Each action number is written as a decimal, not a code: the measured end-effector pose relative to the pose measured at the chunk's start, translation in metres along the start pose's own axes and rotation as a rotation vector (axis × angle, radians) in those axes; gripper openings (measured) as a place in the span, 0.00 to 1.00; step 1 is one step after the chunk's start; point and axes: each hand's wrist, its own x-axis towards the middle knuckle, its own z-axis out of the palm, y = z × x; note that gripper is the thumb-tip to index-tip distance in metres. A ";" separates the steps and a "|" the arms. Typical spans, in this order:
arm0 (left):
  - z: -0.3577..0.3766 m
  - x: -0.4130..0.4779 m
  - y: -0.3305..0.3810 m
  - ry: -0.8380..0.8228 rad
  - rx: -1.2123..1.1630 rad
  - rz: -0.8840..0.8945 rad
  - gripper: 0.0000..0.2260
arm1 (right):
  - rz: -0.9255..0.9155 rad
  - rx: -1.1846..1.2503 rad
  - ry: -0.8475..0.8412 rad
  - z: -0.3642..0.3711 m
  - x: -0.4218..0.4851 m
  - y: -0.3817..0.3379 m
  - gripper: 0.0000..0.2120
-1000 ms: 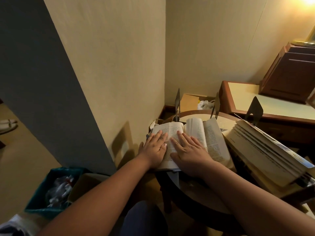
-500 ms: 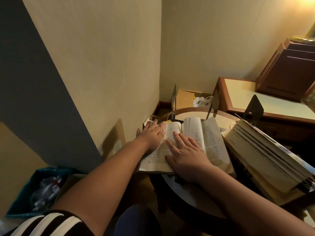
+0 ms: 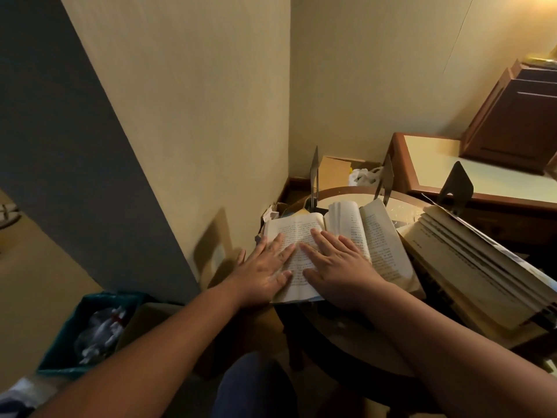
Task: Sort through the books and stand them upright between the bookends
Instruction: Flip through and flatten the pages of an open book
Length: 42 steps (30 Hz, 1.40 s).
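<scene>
The left hand (image 3: 265, 273) and the right hand (image 3: 340, 267) are lying flat side by side, fingers straight and slightly spread, pressing down on the open book (image 3: 378, 239). The book is lying face up under both palms on the round wooden table (image 3: 358, 351), its yellowed, matte pages covered in fine print. The left hand is covering the outer edge of the left page, and the right hand is resting nearer the spine. Just beyond the right fingertips a sheaf of pages is arching up in a soft curve.

Farther beyond the fingertips two thin dark metal bookends (image 3: 315, 173) (image 3: 385, 179) are standing upright. To the right of the right hand a slumped row of books (image 3: 470, 267) is leaning with rough pale page edges showing, against a third bookend (image 3: 456, 185) with a cut-out centre. Below the left forearm a teal bin (image 3: 57, 348) is holding crumpled white waste.
</scene>
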 end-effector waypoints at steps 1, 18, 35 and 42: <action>0.002 -0.008 0.001 -0.003 0.005 0.006 0.29 | 0.001 0.003 -0.001 0.000 0.000 0.000 0.31; -0.008 0.024 0.005 0.024 -0.009 -0.113 0.25 | -0.004 0.002 0.012 0.000 -0.002 -0.002 0.31; -0.012 0.077 -0.006 0.078 -0.047 -0.113 0.24 | -0.014 0.009 0.015 0.003 -0.001 0.003 0.30; -0.006 0.044 -0.005 0.040 0.002 -0.040 0.26 | -0.025 0.018 0.016 0.001 0.000 0.007 0.30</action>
